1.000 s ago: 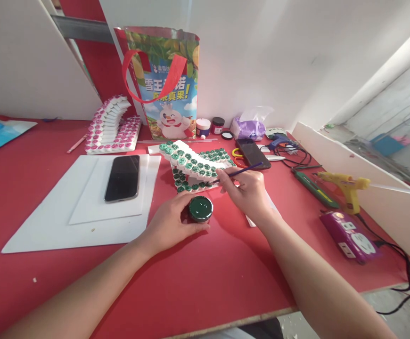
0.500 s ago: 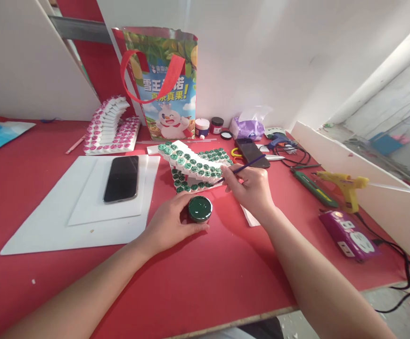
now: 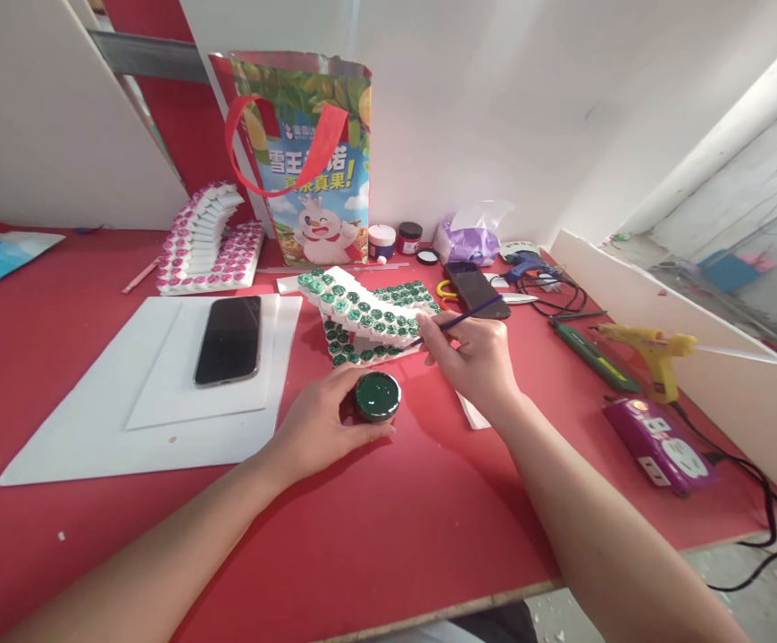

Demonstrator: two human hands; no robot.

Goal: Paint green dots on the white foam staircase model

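Note:
My left hand (image 3: 325, 415) is wrapped round a jar of dark green paint (image 3: 377, 396) on the red table. In my right hand (image 3: 472, 350) a thin dark paintbrush (image 3: 463, 316) is pinched, its handle slanting up to the right. The brush tip lies at the lower right of a white model (image 3: 373, 302) with a curved, raised strip over a flat base. Rows of small round pieces, painted green, cover the strip and the base. My right fingers hide the model's right end and may touch it; I cannot tell.
Behind stand a colourful bag (image 3: 321, 170), a model with pink rounds (image 3: 211, 241) and paint jars (image 3: 408, 237). At left a phone (image 3: 229, 339) lies on white boards (image 3: 113, 446). On the right are another phone (image 3: 475, 290), a yellow glue gun (image 3: 656, 353) and a purple box (image 3: 656, 446) with cables.
The brush tip has shifted slightly along the model's lower edge. My left hand and the paint jar stay in place; the whole view has slid a few pixels.

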